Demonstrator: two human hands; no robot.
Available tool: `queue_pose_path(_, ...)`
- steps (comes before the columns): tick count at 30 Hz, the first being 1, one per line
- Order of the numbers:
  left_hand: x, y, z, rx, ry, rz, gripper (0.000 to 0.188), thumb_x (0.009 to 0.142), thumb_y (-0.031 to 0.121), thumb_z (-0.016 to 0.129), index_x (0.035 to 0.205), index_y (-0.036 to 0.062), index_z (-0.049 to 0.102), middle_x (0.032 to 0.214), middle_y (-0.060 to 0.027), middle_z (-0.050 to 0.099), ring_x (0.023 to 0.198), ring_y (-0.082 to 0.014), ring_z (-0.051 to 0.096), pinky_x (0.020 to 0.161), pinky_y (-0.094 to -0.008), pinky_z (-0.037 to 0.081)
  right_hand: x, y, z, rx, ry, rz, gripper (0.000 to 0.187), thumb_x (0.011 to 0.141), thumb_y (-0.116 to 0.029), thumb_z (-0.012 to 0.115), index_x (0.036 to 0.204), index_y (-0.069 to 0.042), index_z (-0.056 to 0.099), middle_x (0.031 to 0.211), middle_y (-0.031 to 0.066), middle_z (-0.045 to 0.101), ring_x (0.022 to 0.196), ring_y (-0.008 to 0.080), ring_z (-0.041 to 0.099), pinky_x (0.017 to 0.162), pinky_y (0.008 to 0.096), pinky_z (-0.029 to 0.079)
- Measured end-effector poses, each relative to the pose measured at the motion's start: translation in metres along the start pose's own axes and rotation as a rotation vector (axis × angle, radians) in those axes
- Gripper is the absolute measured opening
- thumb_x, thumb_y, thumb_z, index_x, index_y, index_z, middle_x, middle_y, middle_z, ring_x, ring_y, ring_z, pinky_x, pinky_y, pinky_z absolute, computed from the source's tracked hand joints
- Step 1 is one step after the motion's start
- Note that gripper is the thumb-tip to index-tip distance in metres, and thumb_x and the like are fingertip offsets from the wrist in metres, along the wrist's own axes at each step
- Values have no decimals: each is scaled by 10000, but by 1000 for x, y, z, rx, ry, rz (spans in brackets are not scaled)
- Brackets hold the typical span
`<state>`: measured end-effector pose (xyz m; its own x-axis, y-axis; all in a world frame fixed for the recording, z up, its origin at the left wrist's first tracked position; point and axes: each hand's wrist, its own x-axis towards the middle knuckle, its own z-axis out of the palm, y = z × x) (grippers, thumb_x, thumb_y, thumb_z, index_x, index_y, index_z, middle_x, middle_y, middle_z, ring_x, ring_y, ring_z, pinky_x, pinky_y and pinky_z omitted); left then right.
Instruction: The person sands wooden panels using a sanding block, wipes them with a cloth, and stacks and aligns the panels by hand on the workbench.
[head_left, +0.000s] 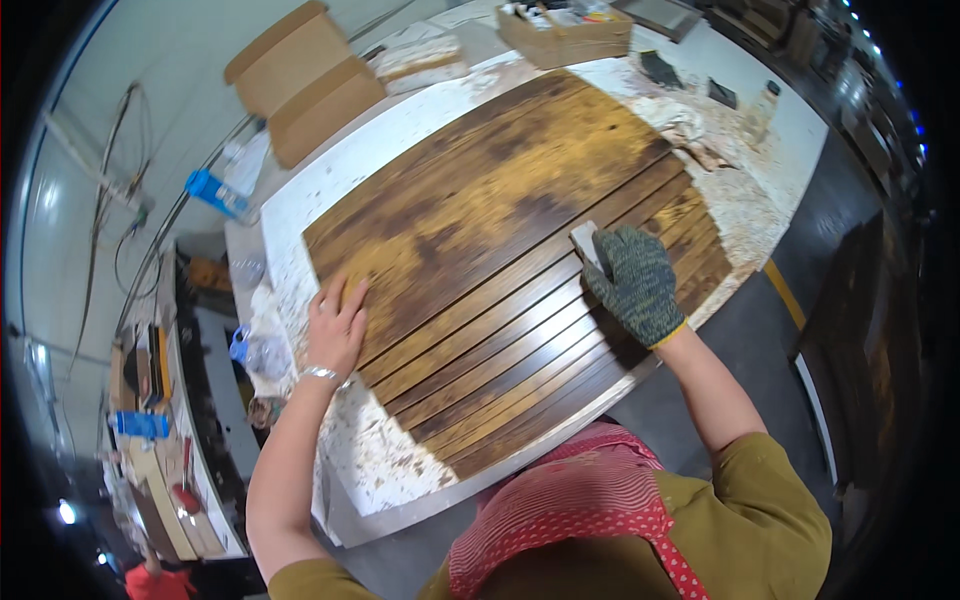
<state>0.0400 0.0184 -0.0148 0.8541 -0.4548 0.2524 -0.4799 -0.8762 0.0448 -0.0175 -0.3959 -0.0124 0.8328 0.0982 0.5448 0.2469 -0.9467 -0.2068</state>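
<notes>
A large brown wood panel (470, 170) with dark patches lies on a stained white worktable (375, 460). Its far part is smooth, while several parallel grooves run across the near part. My right hand (638, 285), in a dark green knitted glove with a yellow cuff, grips a small pale grey block (588, 243) and presses it to the panel beside the grooves, right of centre. The block's underside is hidden. Bare, my left hand (337, 325) rests with fingers spread on the panel's left edge.
Beyond the panel are an open cardboard box (310, 95), a filled carton (565, 38) and a blue container (215, 192). A crumpled cloth (680, 125) and a clear bottle (762, 108) sit at the far right. Dark panels (850, 370) stand right of the table.
</notes>
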Motion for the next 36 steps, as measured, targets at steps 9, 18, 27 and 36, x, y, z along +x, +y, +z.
queue_pose_path(9,-1,-11,-6,-149,13,32,379,903,265,497,1269,173,533,1296,-177,443,1178,-383,369,1023,-439,321,-7,-176,18,162,-250,-164,296,760,-260,559,916,-9,574,764,133,559,677,275,557,647,426,420)
queue_pose_path(18,1,-30,0,-254,-4,126,343,929,292,481,1249,202,566,1272,-137,463,1148,-346,373,1010,-409,342,-17,-279,46,369,-252,-537,291,803,-343,565,903,-70,584,754,107,559,671,264,567,634,394,425)
queue_pose_path(27,-1,-38,6,-264,54,114,322,915,336,501,1204,234,599,1248,-126,494,1164,-353,392,1002,-413,366,23,-218,22,66,-117,-266,222,728,-225,590,833,-31,576,723,129,569,647,271,576,591,415,436)
queue_pose_path(36,-2,-34,7,-263,67,131,337,915,297,480,1229,224,578,1266,-166,470,1177,-379,371,1015,-449,325,22,-227,22,159,-291,-284,247,744,-239,594,889,-39,596,814,139,585,727,295,591,669,429,443)
